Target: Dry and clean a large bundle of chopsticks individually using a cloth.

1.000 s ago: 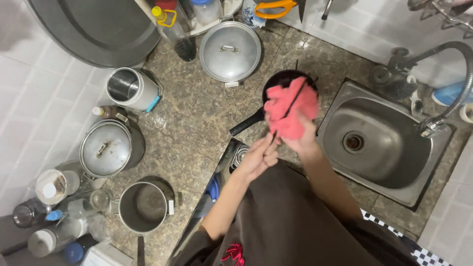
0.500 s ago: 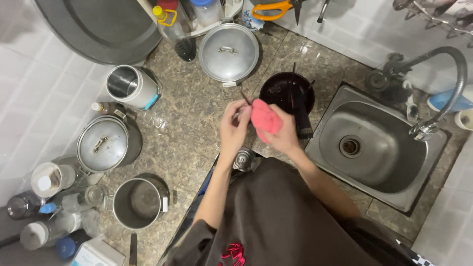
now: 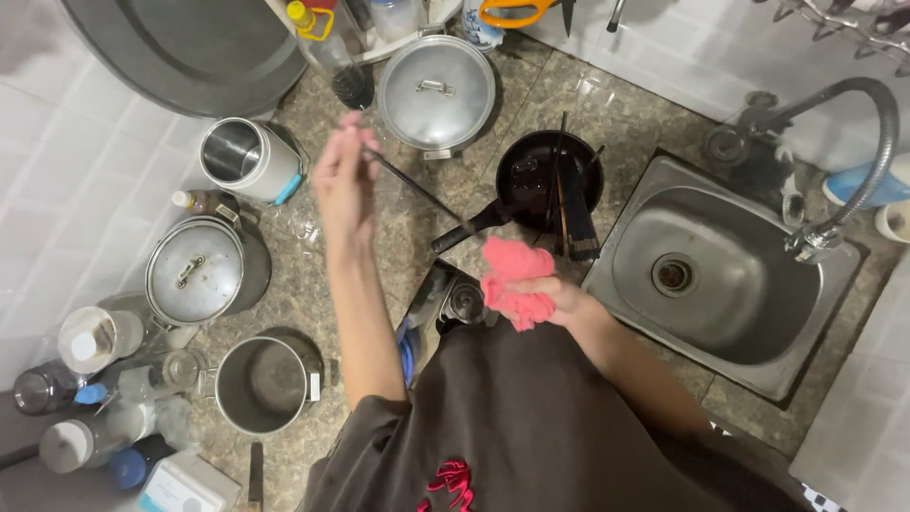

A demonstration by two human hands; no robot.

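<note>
Now the left hand has lifted clear, pinching a thin dark chopstick above the tabletop; the right hand, drawn back from the black pan, clutches the pink cloth.

Speckled stone counter, steel sink set in at right; lidded pot at back; black pan beside sink, utensils inside; steel canister at left; lidded pot below it; open pot in front; bottles and jars clustered far left.
</note>
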